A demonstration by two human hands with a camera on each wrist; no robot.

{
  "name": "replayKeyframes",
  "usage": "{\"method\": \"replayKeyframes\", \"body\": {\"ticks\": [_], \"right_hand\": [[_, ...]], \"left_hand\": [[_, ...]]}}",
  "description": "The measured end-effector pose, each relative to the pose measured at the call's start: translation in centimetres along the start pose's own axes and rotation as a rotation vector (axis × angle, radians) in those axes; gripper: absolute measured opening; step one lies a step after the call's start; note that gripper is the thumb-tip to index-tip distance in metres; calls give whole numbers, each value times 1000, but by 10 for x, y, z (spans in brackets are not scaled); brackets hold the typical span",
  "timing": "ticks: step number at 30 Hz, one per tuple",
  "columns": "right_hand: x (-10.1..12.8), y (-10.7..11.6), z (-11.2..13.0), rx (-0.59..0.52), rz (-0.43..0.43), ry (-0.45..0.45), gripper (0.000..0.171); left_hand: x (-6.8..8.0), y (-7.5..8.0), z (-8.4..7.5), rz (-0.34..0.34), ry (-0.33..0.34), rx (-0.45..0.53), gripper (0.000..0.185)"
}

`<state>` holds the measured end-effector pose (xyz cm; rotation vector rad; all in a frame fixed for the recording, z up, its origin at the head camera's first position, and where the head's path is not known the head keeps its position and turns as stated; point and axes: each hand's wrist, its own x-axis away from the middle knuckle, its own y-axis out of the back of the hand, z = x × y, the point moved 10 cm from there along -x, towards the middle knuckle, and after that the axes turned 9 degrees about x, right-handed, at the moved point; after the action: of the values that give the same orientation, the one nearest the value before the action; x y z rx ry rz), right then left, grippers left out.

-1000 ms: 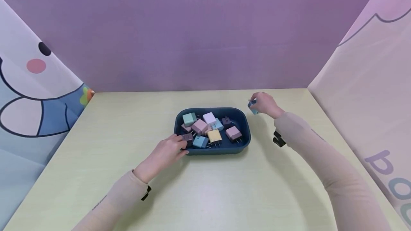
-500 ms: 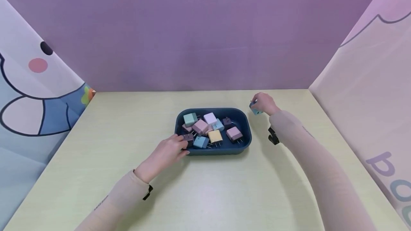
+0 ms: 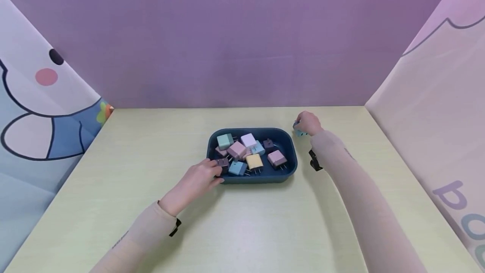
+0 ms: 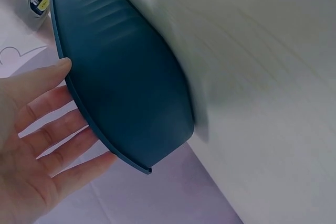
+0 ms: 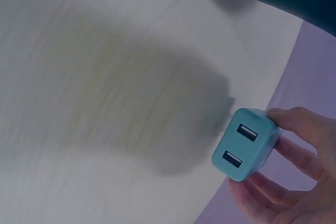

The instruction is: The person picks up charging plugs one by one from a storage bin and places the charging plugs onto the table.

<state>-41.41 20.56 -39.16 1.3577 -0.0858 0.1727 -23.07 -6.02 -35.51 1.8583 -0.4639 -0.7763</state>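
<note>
My left hand (image 3: pixel 198 179) grips the rim of a dark blue tray (image 3: pixel 265 179) at its near left corner. In the left wrist view the thumb (image 4: pixel 60 69) lies at the outside of the rim, and the other fingers reach behind it. Beside those fingers sits a dark purple charger plug (image 3: pixel 222 164). Past the tray's right end, my right hand (image 3: pixel 309 123) pinches a turquoise USB wall charger (image 5: pixel 243 145) between thumb and fingers. Two USB ports on its face point to the right wrist camera. Its prong side is mostly hidden by the hand.
Several charger plugs lie heaped in the tray, among them a yellow one (image 3: pixel 254 161), a white one (image 3: pixel 248 140), a green one (image 3: pixel 225 140) and a pink one (image 3: pixel 277 158). A pale table (image 3: pixel 242 226) ends at a purple back wall (image 3: pixel 242 45). Printed side panels flank it.
My right hand has come slightly lower with the turquoise charger, its forearm swinging left. The left hand keeps its hold on the tray, and the head view has shifted a little.
</note>
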Motion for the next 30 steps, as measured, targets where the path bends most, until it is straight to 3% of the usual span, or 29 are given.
{"method": "replayKeyframes", "body": {"ticks": [12,30], "right_hand": [[-4,-9,-1,15,-42,-14,30],[0,-16,0,10,-35,-24,26]], "left_hand": [[-1,-2,1,-3,-3,2,16],[0,-1,0,-17,-2,8,16]]}}
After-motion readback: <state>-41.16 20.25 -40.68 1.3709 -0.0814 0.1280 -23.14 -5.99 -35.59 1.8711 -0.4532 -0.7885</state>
